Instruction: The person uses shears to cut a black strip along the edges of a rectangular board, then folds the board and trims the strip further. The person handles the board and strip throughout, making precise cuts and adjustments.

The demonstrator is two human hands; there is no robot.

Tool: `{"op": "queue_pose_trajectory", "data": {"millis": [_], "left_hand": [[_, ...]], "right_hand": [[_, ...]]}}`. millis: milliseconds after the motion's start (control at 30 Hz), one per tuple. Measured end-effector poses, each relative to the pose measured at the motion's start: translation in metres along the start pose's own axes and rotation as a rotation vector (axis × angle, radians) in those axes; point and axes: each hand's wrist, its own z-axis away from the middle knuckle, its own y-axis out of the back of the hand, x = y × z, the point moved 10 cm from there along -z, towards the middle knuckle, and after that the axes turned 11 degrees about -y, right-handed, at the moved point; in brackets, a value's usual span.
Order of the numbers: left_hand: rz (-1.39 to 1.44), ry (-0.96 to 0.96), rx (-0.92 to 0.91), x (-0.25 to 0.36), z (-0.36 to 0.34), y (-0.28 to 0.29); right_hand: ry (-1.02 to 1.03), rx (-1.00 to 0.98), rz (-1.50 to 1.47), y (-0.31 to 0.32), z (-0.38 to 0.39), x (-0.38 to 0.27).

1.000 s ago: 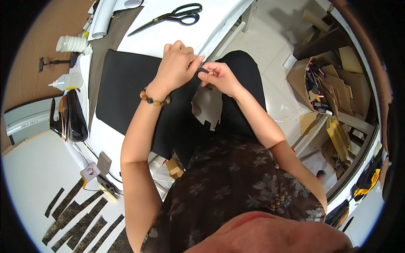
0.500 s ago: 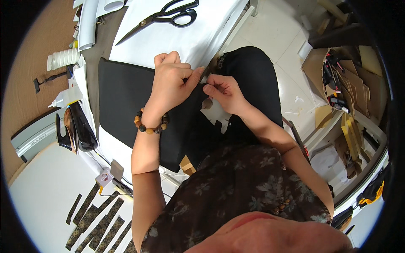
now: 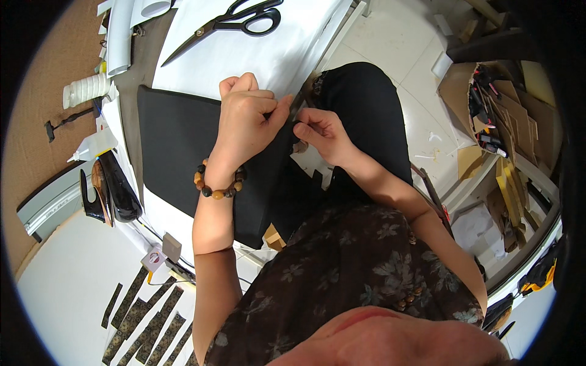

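My left hand [image 3: 247, 125], with a beaded bracelet [image 3: 218, 179] at its wrist, is closed above a black sheet [image 3: 177, 134], its thumb pressed to the curled forefinger. Close to its right, my right hand [image 3: 326, 134] is also closed, thumb against the bent fingers in a pinch. What either hand grips is too small or hidden to make out; a thin dark strip shows between them. Below my right hand a pale, irregular cut piece [image 3: 312, 162] shows against my black-clad lap. Large black-handled scissors [image 3: 229, 27] lie beyond the hands on white paper [image 3: 201, 73].
On the left are a white spool [image 3: 87, 89], a squeeze bottle [image 3: 94, 144] and glossy black shoes [image 3: 120, 186]. Dark patterned strips [image 3: 146, 323] lie at lower left. A cardboard box [image 3: 458, 104] with tools and scraps stands on the right.
The view has shifted slightly. Both hands keep nearly the same place and closed pose; the pale piece below my right hand shows a little less than before.
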Motion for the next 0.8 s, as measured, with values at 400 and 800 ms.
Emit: {"op": "queue_pose_trajectory", "data": {"millis": [400, 800], "left_hand": [[0.012, 0.003, 0.02, 0.0, 0.001, 0.001], [0.036, -0.012, 0.072, 0.003, 0.002, 0.005]], "right_hand": [[-0.022, -0.012, -0.066, -0.003, -0.004, 0.009], [0.03, -0.15, -0.166, -0.005, 0.001, 0.002]]}}
